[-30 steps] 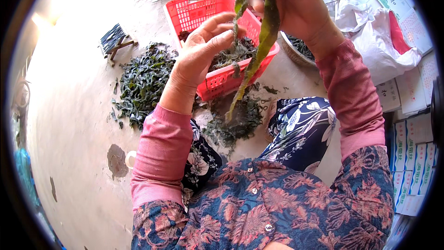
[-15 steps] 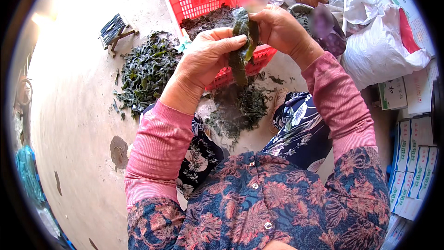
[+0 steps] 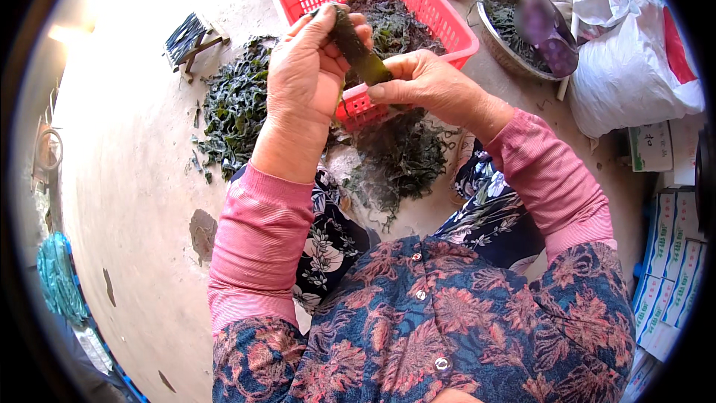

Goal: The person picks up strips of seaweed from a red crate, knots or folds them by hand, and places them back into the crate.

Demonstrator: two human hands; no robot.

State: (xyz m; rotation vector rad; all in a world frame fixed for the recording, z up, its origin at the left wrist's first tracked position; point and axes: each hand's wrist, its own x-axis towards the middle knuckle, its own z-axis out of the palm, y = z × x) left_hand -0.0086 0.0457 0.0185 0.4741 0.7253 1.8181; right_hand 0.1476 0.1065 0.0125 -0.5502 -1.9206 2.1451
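Note:
Both my hands grip one folded strip of dark green seaweed (image 3: 361, 54) in front of a red plastic basket (image 3: 440, 21). My left hand (image 3: 307, 78) pinches its upper end, my right hand (image 3: 426, 86) holds its lower end. The basket holds more dark seaweed (image 3: 391, 19). A loose heap of seaweed scraps (image 3: 399, 160) lies on the floor below my hands, between my knees.
A second pile of seaweed (image 3: 235, 108) lies on the concrete floor to the left, near a small stool (image 3: 188, 36). At the upper right stand a metal bowl (image 3: 498, 48) with seaweed and a purple scoop (image 3: 546, 30), plus white bags (image 3: 630, 75). Boxes (image 3: 671, 254) line the right edge.
The long seaweed strip that hung stretched from my raised right hand is now folded short and held low between both hands, which have come together nearer my body.

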